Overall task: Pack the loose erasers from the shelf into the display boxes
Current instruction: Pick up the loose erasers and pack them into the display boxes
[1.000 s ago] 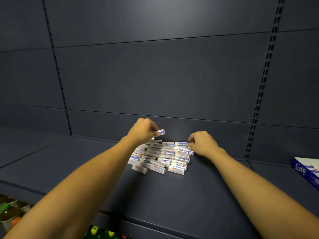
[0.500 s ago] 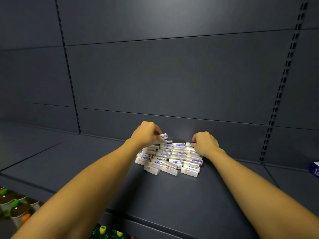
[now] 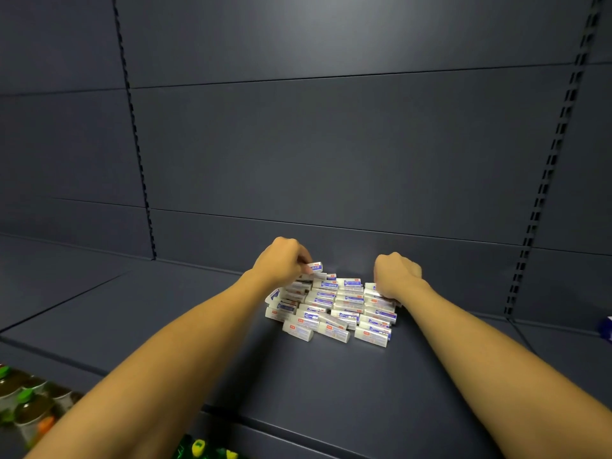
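Between both hands, the eraser pile [image 3: 334, 306]; left hand [image 3: 281, 263] pinches one eraser [image 3: 315, 267], right hand [image 3: 395, 273] grip hidden.

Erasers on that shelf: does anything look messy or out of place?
Yes. The erasers sit in a loose heap at the back of the shelf, overlapping at odd angles rather than boxed. The left hand pinches one eraser.

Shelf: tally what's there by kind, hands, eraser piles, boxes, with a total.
Hands: 2, left hand and right hand
Loose eraser pile: 1, singles too overlapped to count
Single pinched eraser, in left hand: 1
Partial blue box, right edge: 1
Total: 5
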Tool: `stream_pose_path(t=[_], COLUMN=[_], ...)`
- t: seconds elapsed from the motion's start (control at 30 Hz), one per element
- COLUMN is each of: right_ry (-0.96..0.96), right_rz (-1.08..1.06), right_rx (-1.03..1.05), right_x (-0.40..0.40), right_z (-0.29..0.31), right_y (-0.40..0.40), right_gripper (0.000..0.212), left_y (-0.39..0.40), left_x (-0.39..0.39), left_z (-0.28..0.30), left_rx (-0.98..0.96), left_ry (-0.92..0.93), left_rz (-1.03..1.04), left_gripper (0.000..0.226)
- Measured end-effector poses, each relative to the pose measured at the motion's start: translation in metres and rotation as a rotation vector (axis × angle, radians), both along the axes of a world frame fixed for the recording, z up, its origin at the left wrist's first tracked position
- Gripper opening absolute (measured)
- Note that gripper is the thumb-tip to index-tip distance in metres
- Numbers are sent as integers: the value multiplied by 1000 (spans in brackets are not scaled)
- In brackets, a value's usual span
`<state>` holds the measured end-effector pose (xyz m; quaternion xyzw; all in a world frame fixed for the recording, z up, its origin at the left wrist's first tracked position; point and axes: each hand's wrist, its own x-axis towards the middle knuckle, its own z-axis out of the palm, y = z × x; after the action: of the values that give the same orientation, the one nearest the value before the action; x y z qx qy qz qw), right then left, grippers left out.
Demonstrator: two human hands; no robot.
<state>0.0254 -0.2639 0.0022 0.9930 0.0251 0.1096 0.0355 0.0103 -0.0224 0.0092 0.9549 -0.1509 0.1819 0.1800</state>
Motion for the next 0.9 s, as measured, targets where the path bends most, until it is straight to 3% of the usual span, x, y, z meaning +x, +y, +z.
stream_pose_path(t=[0.1, 0.37, 0.9], right_ry=[-48, -169, -210], right_rz=[-19, -49, -371], right_rx=[44, 415, 344], right_x=[-3, -17, -96], right_z=[8, 28, 23], right_y=[-3, -24, -95], right_gripper=[20, 12, 14], left_y=[-2, -29, -139], left_x=[1, 13, 14], left_z=[3, 9, 6], left_rx=[12, 15, 10], left_ry=[-2, -4, 10], left_rz=[-22, -90, -299], left_gripper=[14, 15, 12])
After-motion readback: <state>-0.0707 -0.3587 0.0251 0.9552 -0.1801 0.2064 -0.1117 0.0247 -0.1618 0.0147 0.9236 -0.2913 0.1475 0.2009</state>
